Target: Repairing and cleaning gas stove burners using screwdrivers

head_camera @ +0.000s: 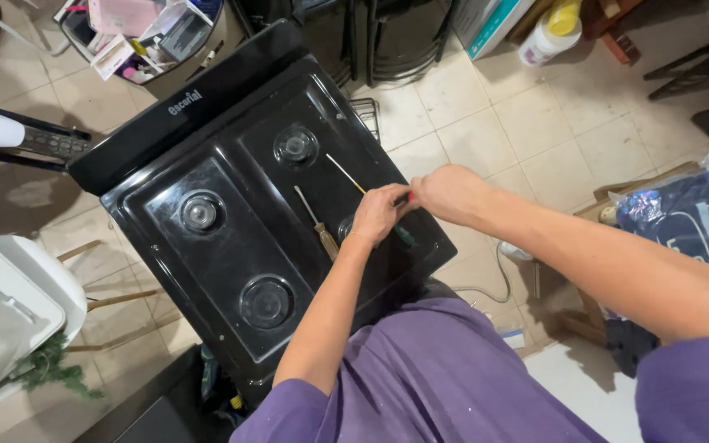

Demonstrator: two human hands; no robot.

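Head view. I look straight down on a black gas stove top (207, 271) that fills the middle of the frame, its back panel at the far left. Three burner seats are bare of grates: one at the far side (295, 146), one at the left (199, 212) and one near me (265, 302). The fourth, at the right, is mostly hidden under my hands, which is where the work is centred.

My left hand (377, 213) is curled down onto the stove top at that right burner, fingers bent close together on something small that I cannot make out. My right hand (450, 194) meets it from the right, fingers pinched narrow at a small dark object with a red tip (409, 198); what this object is I cannot tell. Both hands press in on one spot, so each steadies the other.

Two screwdrivers lie flat on the stove top just left of my hands, within easy reach: one with a yellowish handle (322, 234), one long and thin (343, 173). A green-handled tool (404, 235) lies just under my hands.

The stove stands on a tiled floor (527, 123). A white bottle with a yellow cap (550, 31) stands far right.
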